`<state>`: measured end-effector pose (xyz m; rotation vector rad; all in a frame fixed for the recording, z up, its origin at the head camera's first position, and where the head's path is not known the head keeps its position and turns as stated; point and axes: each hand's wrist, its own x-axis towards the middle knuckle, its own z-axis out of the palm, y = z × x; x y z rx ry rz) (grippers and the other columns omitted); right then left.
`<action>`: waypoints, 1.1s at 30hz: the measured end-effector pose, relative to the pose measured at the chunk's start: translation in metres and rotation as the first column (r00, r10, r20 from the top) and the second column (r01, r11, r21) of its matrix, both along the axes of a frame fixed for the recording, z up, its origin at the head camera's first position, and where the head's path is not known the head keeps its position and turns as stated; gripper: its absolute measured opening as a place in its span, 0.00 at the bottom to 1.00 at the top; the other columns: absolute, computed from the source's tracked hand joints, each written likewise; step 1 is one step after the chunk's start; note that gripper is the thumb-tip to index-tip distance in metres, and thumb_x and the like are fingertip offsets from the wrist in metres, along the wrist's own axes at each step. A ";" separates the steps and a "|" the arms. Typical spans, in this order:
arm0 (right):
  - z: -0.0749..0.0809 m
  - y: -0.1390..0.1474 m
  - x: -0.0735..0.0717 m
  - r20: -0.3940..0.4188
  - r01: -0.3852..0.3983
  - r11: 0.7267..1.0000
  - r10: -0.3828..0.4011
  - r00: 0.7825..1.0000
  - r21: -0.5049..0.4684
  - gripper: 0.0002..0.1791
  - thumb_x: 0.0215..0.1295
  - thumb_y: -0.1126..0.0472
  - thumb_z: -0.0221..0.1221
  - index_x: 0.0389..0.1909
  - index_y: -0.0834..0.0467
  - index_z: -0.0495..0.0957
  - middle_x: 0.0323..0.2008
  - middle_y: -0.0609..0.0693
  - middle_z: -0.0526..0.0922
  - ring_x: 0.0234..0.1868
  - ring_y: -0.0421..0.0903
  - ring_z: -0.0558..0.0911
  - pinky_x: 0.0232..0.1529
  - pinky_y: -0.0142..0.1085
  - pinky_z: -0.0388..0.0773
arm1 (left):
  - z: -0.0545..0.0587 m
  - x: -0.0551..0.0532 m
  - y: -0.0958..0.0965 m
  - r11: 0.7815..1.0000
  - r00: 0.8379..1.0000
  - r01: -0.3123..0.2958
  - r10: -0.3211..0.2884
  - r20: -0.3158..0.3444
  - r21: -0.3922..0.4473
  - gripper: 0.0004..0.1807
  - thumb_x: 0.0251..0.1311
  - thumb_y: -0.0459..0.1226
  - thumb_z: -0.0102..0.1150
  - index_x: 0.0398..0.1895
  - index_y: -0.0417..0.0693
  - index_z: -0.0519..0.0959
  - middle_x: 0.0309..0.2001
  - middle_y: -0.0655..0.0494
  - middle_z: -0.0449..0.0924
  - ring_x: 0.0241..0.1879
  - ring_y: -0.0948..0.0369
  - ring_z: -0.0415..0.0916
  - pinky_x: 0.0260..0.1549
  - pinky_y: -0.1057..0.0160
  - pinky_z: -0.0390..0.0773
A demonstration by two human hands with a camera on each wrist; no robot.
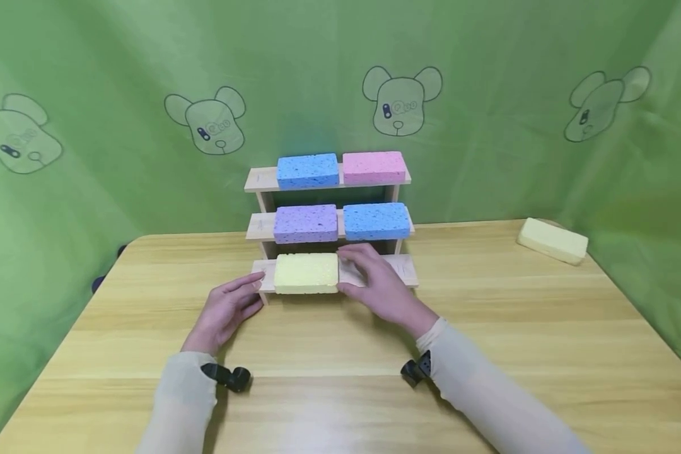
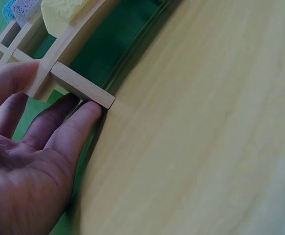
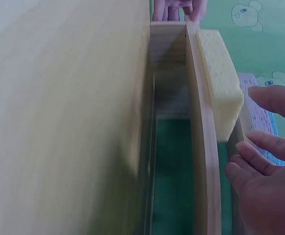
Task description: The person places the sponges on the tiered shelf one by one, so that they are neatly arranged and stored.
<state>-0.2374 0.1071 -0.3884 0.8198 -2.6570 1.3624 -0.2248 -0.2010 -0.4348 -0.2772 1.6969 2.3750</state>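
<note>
A yellow sponge [image 1: 306,274] lies flat on the bottom board of a three-step wooden rack [image 1: 405,270]. My right hand [image 1: 377,284] is at the sponge's right end, thumb and fingers spread apart. In the right wrist view, small gaps show between its fingertips and the yellow sponge [image 3: 218,78]. At the rack's left end, my left hand [image 1: 227,312] touches the bottom step. The left wrist view shows its fingertips [image 2: 91,110] against the rack's leg [image 2: 83,84], with another digit at the board's end. Its fingers look fairly straight.
On the middle step sit a purple sponge [image 1: 305,224] and a blue sponge [image 1: 376,221]. The top step bears another blue sponge [image 1: 308,170] and a pink sponge [image 1: 373,167]. A second yellow sponge [image 1: 552,241] lies at the table's back right, before a green curtain [image 1: 488,157].
</note>
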 end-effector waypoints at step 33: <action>0.006 0.086 0.011 0.003 0.065 0.998 -0.065 0.998 -0.021 0.23 0.63 0.68 0.64 0.59 0.64 0.75 0.55 0.53 0.76 0.57 0.55 0.75 0.65 0.52 0.69 | 0.002 0.000 -0.001 1.000 1.000 0.018 -0.018 -0.006 0.011 0.11 0.64 0.31 0.62 0.46 0.51 0.86 0.69 0.39 0.63 0.53 0.55 0.78 0.56 0.55 0.77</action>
